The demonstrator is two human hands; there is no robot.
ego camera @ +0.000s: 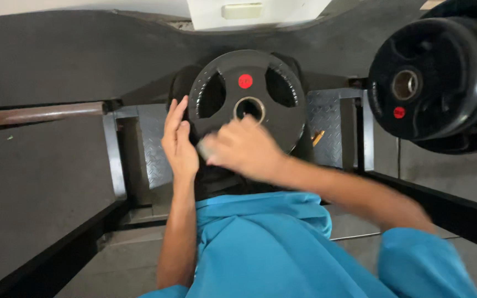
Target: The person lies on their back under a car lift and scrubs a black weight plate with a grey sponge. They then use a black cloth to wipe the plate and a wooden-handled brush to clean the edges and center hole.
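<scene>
Blue-sleeved arms reach down to a round black rubber weight plate (248, 99) standing upright on a steel tread-plate base (322, 118).

Left hand (179, 142) lies flat and unclenched against its rim; right hand (242, 148) is blurred, grip unclear; plate not lifted.

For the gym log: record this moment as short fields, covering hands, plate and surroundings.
Left hand: open, flat against the left edge of the round black rubber weight plate
Right hand: blurred, on the plate's lower front; grip unclear
Plate: upright, red dot above its metal centre hole
Right side: stack of black plates on a bar
Below: grey checkered metal platform
</scene>
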